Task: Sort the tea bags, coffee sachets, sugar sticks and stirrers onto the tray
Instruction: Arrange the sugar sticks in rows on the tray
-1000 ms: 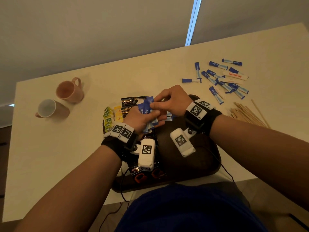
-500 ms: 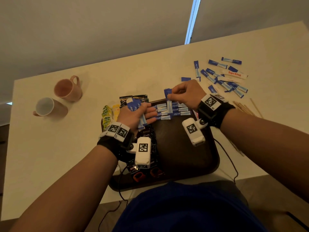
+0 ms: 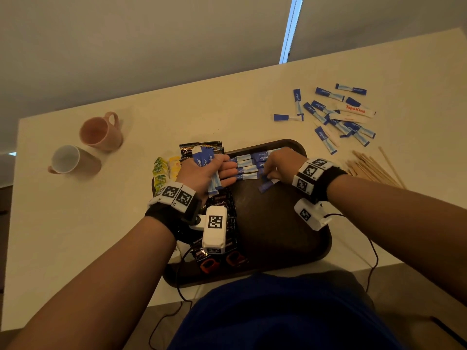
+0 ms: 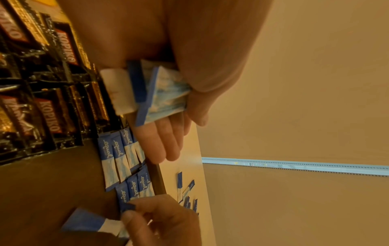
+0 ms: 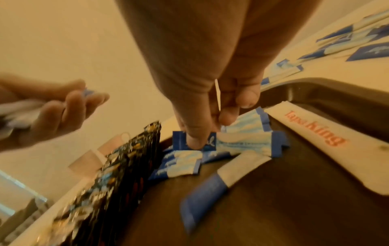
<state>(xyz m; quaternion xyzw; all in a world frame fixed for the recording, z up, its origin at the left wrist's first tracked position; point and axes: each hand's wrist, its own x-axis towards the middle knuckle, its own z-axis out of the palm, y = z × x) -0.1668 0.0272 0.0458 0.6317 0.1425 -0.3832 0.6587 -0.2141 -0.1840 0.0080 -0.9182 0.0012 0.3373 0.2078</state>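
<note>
A dark brown tray (image 3: 278,243) lies in front of me. Along its far edge runs a row of blue sugar sticks (image 3: 246,164). My left hand (image 3: 209,170) hovers over the tray's far left and grips a bundle of sugar sticks (image 4: 160,93) under its thumb. My right hand (image 3: 278,162) is down at the right end of the row, pinching one sugar stick (image 5: 210,141) against the tray. Another blue stick (image 3: 265,185) lies loose just below it. Black coffee sachets (image 4: 46,108) line the tray's left side, and yellow-green tea bags (image 3: 160,170) sit at its far left corner.
More sugar sticks (image 3: 336,117) lie scattered on the table beyond the tray's right corner, and wooden stirrers (image 3: 374,168) are piled to its right. A pink mug (image 3: 99,132) and a white-lined mug (image 3: 68,160) stand at the far left. A white "Tapa King" stick (image 5: 315,138) lies in the tray.
My right hand took a sugar stick from the left hand's bundle, lifted it over the far rim, then lowered it to the row on the tray. The left hand barely moved.
</note>
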